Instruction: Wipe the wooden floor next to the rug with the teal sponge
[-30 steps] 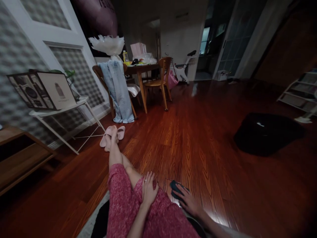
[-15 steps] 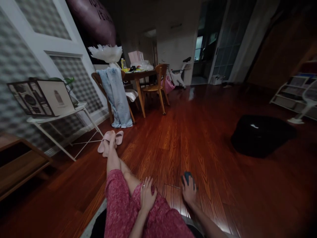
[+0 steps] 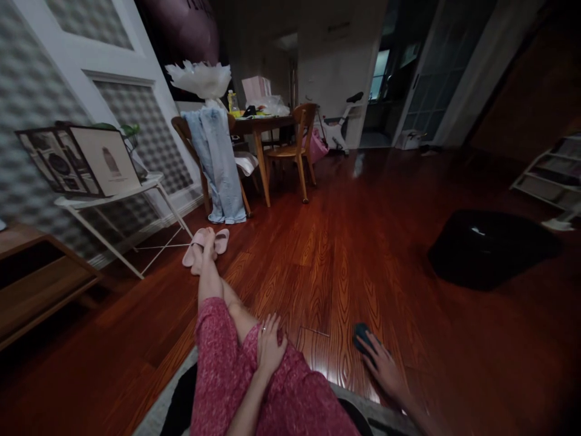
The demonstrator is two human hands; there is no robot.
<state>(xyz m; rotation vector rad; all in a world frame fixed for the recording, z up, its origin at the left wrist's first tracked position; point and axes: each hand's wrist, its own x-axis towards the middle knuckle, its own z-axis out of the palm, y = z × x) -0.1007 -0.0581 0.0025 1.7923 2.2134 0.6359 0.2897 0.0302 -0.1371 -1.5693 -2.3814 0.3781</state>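
I sit on the wooden floor [image 3: 345, 260] with my legs stretched out in pink patterned trousers [image 3: 272, 387]. My left hand [image 3: 270, 345] lies flat on my knee, fingers spread, a ring on one finger. My right hand [image 3: 385, 368] reaches out to the right and presses a small dark blue cloth [image 3: 362, 336] against the floor, fingers laid over it. The cloth pokes out just beyond my fingertips.
Pink slippers [image 3: 213, 243] lie by my feet. A white side table with framed pictures [image 3: 97, 175] and a wooden bench [image 3: 36, 284] stand at left. A dining table with chairs and draped jeans [image 3: 218, 163] is further back. A black cushion [image 3: 492, 245] lies at right.
My right hand has slid the dark cloth across the floor, from close to my knee out to the right. My left hand has stayed on my knee.
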